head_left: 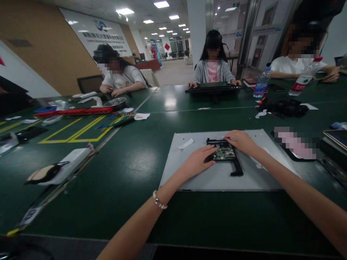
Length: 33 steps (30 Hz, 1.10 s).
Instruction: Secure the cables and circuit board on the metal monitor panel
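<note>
A black plastic frame (238, 169) with a green circuit board (222, 153) in it lies on a light grey panel (187, 180). My left hand (199, 159) rests flat over the frame's left side, fingers spread and touching its edge. At the frame's upper right corner my right hand (240, 140) is closed in a pinch around a small, thin thing too small to name. A white paper strip (185, 143) lies on the panel to the left of the frame.
Across the green table (135, 162) sit several people, one with a dark monitor (214, 89). Two bottles (262, 83) and black cables (286, 107) are at the back right, a phone (295, 144) beside the panel. A white power strip (67, 164) lies left.
</note>
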Motion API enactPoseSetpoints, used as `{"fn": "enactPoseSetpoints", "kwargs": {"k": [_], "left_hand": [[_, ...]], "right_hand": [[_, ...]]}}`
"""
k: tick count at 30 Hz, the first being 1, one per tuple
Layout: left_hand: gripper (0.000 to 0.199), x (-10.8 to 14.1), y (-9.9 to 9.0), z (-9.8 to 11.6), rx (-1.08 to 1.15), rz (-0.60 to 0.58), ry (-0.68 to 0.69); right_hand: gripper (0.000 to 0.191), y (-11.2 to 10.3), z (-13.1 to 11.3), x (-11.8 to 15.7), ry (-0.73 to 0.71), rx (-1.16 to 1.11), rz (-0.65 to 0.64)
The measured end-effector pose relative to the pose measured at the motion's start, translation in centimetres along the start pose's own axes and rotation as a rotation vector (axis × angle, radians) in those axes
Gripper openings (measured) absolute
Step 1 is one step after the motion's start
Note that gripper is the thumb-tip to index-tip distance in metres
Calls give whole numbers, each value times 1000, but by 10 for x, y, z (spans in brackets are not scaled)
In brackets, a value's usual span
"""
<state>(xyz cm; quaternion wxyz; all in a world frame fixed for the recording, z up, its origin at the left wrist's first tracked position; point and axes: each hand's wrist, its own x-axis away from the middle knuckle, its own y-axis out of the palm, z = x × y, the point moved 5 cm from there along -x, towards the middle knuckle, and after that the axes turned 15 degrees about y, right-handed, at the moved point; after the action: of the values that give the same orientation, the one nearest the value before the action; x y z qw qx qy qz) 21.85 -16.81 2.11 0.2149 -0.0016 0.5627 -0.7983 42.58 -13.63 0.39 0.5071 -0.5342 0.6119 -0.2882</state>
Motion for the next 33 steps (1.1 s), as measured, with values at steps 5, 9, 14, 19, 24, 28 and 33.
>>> {"fn": "enactPoseSetpoints", "kwargs": {"k": [5,9,14,19,24,28,33], "left_hand": [[52,1,2,0,-11,1,-2],[52,2,2,0,-15,1,-2],[52,2,1,3,-32,-3,-6],[58,2,0,3,-38,13,-15],[58,3,2,3,-40,14,-25],[62,2,-6,5,-40,46,8],[40,12,-40,-26,-189,207,-117]], "right_hand": [[22,1,1,1,6,-28,-44],[23,0,2,0,5,-61,-65],[24,-1,1,-1,5,-95,-69],[24,-2,1,0,6,-110,-66],[24,-2,1,0,9,-114,-72],[24,-3,0,-1,7,-106,-88],[25,-7,-2,1,1,-81,-119]]}}
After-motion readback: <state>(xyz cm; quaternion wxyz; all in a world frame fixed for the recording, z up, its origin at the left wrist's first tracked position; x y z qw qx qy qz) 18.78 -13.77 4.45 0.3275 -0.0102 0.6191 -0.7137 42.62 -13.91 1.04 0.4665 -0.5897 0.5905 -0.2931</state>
